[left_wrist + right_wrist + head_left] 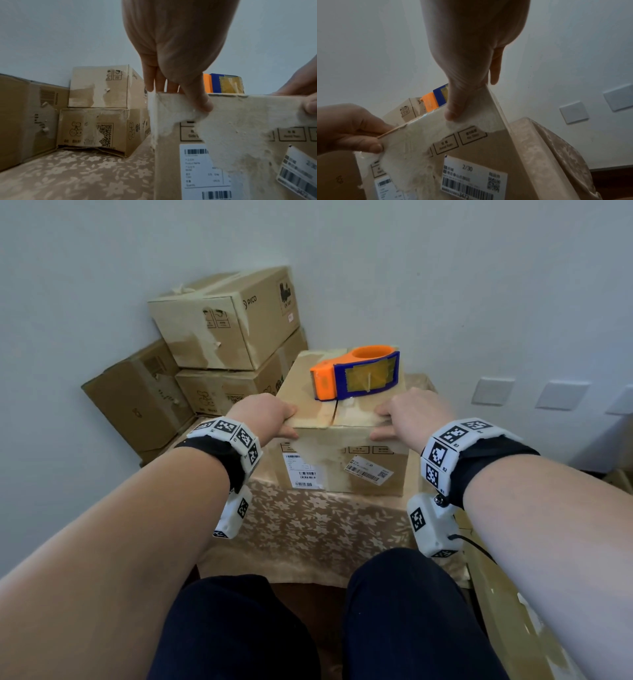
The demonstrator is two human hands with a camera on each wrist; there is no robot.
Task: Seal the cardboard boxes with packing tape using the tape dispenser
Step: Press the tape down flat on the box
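Beneath our grip we see a beige floral-patterned tablecloth [308, 529] draping the table. Right of the grip, white rectangular wall plates [492, 391], perhaps switches, sit on the pale wall [445, 268].

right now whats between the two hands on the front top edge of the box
Only bare box edge with the flap seam; the tape dispenser sits farther back. Head view shows it, left hand, right hand.

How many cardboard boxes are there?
4, maybe more hidden: one under both hands on the table, two stacked behind it, one leaning at far left.
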